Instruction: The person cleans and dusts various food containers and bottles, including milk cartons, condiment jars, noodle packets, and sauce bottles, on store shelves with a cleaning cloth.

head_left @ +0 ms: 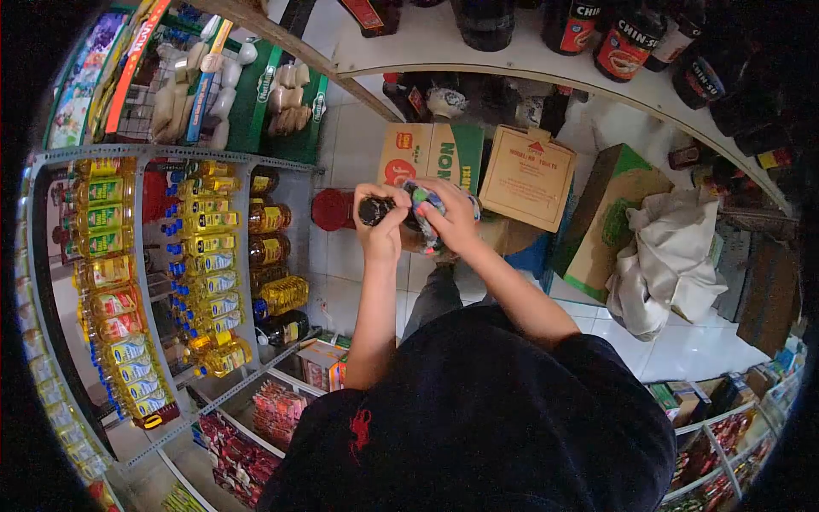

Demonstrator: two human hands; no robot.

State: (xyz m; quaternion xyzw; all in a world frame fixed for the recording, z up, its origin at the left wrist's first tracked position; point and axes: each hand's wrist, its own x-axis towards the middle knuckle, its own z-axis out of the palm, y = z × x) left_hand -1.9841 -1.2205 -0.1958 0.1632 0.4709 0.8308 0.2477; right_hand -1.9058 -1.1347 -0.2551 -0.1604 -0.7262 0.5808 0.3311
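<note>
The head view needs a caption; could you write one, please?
Left hand holding a dark object, right hand a colourful cloth, amid shelves.

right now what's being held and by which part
The left hand grips a dark bottle-like object around one end, base or neck unclear; the right hand holds a multicoloured cloth, bunched under its fingers.

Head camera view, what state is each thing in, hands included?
Left hand, closed around the dark bottle
Right hand, closed on the patterned cloth
Dark bottle, held up in the hands; fill level not visible
Patterned cloth, bunched
Tan carton, looks closed
Grey sheet, crumpled
Blue-capped oil bottles, caps on, in rows
Chin-Su bottles, standing side by side
</note>
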